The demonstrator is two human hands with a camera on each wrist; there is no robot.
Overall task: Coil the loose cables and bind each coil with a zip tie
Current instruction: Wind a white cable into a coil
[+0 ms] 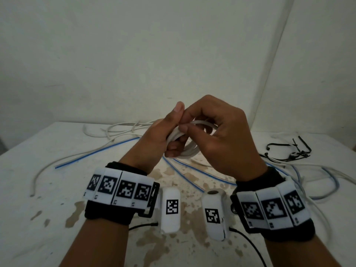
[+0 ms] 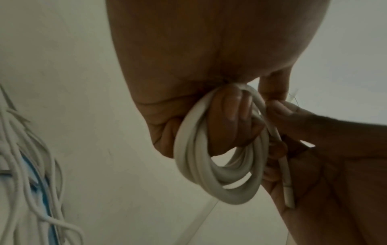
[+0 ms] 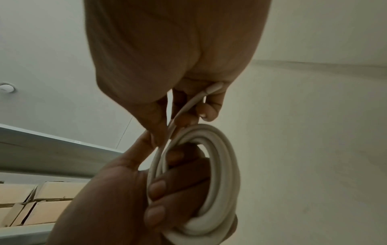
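Loose white and blue cables (image 1: pixel 107 149) lie on the table (image 1: pixel 38 189). The left hand (image 1: pixel 154 139) holds a white coil (image 2: pixel 209 175) up over the table, fingers curled through it. The right hand (image 1: pixel 217 137) pinches the coil's thin loose end (image 3: pixel 188 106). Black zip ties (image 1: pixel 289 151) lie far right.

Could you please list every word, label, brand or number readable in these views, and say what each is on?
No readable words, brands or numbers in any view.
Left wristband: black-and-white square code markers only; tiny marks beneath them, too small to read.
Right wristband: the same.
Two white capsules between the wrists: one code marker each, no text.
Cardboard boxes: no print visible.
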